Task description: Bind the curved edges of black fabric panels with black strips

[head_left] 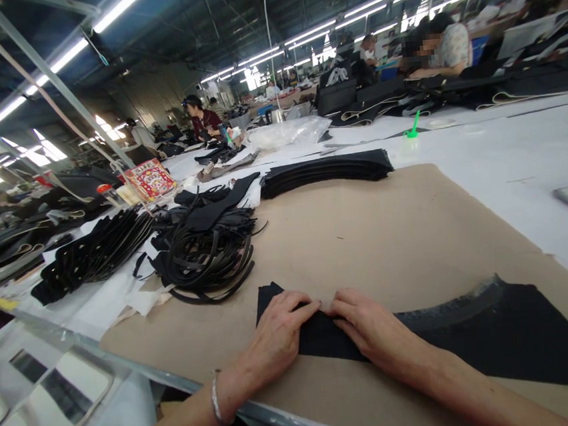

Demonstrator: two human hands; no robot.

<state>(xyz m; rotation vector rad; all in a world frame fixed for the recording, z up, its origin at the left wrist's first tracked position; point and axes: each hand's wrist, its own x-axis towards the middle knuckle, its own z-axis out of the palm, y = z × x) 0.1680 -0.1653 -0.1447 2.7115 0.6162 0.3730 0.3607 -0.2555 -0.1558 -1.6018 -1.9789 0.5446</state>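
A long black fabric piece (506,332) lies across the brown paper (391,229), its curved upper edge showing a greyish strip. Near its left end, my left hand (279,324) presses on the fabric with the thumb and fingers drawn together at the upper edge. My right hand (362,319) is just beside it, fingertips pinched on the same edge. The two sets of fingertips nearly touch. Both hands have the black fabric between or under their fingers. A bracelet (216,399) circles my left wrist.
Behind the hands lies a stack of curved black pieces (327,170). Tangled black strips (207,254) and layered black pieces (92,255) are at left. A green-tipped item (413,127) stands farther back. The table's metal edge (284,420) runs near me. People sit in the background.
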